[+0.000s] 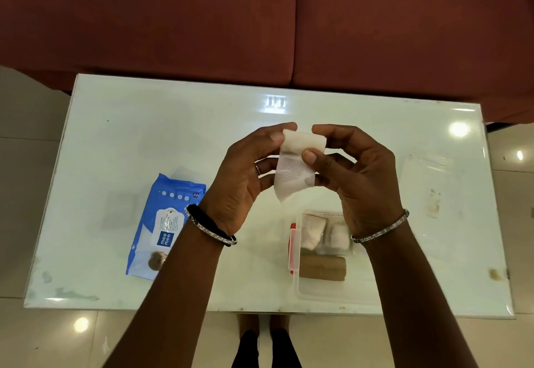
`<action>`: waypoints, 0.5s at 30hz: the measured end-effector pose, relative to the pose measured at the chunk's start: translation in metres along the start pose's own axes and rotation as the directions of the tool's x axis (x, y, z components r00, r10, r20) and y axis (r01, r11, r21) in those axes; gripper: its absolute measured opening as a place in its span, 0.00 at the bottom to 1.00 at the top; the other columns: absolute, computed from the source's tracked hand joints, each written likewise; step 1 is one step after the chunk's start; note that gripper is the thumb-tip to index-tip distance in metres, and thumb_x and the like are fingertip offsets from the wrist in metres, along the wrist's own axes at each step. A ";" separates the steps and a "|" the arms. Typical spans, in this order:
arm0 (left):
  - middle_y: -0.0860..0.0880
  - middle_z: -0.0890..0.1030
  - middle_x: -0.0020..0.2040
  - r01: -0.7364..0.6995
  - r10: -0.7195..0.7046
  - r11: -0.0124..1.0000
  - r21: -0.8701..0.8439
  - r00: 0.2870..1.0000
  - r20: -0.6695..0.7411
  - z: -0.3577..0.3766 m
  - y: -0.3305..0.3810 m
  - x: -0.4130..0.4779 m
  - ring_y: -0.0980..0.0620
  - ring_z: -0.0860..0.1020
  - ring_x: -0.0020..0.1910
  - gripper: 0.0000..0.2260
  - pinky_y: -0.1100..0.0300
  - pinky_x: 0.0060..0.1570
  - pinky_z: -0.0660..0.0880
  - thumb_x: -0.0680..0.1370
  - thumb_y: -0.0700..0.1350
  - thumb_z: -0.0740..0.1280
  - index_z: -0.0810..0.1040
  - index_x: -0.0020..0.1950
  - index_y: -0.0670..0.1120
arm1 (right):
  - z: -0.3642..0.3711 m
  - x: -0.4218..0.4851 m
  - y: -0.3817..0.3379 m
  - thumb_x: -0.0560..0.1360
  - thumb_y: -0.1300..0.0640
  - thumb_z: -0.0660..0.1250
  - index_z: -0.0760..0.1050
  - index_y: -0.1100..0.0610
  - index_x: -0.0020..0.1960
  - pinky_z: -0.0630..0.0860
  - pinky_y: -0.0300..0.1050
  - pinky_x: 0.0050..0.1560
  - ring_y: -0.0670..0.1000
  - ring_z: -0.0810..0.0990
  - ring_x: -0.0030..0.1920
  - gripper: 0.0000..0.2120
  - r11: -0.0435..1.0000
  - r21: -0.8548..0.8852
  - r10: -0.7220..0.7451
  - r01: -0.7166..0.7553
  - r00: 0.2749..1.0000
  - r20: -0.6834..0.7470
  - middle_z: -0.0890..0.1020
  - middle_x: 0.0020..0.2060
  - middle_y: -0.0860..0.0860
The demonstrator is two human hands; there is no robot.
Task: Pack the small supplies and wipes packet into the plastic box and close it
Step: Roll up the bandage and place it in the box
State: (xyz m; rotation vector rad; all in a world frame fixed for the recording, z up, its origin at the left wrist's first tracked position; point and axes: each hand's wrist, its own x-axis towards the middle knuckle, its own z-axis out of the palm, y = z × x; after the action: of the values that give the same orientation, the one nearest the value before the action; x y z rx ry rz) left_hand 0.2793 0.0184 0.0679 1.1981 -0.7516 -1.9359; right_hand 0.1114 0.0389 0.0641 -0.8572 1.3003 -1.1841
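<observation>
Both hands are raised above the middle of the glossy white counter, sharing a small white packet with fine print on its face. The left hand pinches the packet's upper left edge between thumb and forefinger; the right hand pinches its right side, thumb pressed on the front. The packet hangs clear of the surface. Below the right wrist sits the open clear plastic box with a red latch on its left wall, holding a brown bandage roll and two white bagged bundles. The right forearm partly covers the box's right side. The blue wipes packet lies flat on the counter to the left, its lower right corner hidden by the left forearm. A dark red sofa stands beyond the counter's far edge.
</observation>
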 end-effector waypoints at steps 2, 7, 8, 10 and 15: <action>0.41 0.81 0.59 -0.022 0.025 0.994 0.109 0.999 -0.025 0.000 0.001 0.002 0.43 0.81 0.56 0.19 0.50 0.52 0.81 0.74 0.52 0.69 0.78 0.62 0.46 | 0.001 -0.001 0.002 0.64 0.60 0.77 0.80 0.58 0.53 0.83 0.54 0.36 0.52 0.82 0.35 0.17 1.000 -0.003 0.009 -0.009 1.000 -0.001 0.84 0.45 0.54; 0.42 0.85 0.54 -0.045 0.050 0.987 0.154 0.998 -0.032 -0.002 -0.005 0.004 0.46 0.83 0.53 0.14 0.54 0.49 0.82 0.75 0.42 0.69 0.80 0.60 0.41 | 0.001 -0.003 0.011 0.66 0.65 0.78 0.81 0.59 0.47 0.80 0.48 0.32 0.56 0.83 0.34 0.12 1.000 -0.029 -0.005 0.005 1.000 0.003 0.85 0.43 0.55; 0.42 0.85 0.54 -0.041 0.046 0.989 0.145 0.999 -0.029 -0.003 -0.007 0.004 0.46 0.84 0.53 0.14 0.54 0.50 0.81 0.75 0.42 0.69 0.80 0.59 0.41 | 0.001 -0.003 0.012 0.66 0.65 0.78 0.82 0.59 0.47 0.80 0.48 0.31 0.57 0.83 0.35 0.11 0.999 -0.042 -0.004 0.004 1.000 -0.002 0.86 0.43 0.56; 0.42 0.85 0.54 -0.028 0.030 0.993 0.115 0.999 -0.020 -0.006 -0.010 0.004 0.46 0.84 0.52 0.15 0.55 0.50 0.81 0.73 0.43 0.70 0.81 0.59 0.41 | -0.001 -0.003 0.014 0.64 0.63 0.79 0.83 0.59 0.47 0.81 0.48 0.31 0.60 0.84 0.36 0.12 0.999 -0.053 0.004 -0.005 1.000 -0.021 0.86 0.44 0.58; 0.41 0.84 0.56 -0.010 0.011 0.998 0.066 1.000 -0.022 -0.008 -0.018 0.005 0.45 0.83 0.54 0.18 0.55 0.52 0.81 0.73 0.43 0.69 0.80 0.61 0.40 | -0.004 -0.004 0.016 0.64 0.60 0.78 0.84 0.58 0.51 0.83 0.54 0.38 0.64 0.84 0.41 0.15 0.996 -0.084 0.030 -0.031 0.999 -0.013 0.87 0.46 0.58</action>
State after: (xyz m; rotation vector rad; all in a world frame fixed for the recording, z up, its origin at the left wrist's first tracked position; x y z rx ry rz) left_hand 0.2805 0.0236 0.0486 1.2504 -0.8137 -1.8994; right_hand 0.1101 0.0472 0.0495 -0.8894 1.3767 -1.1185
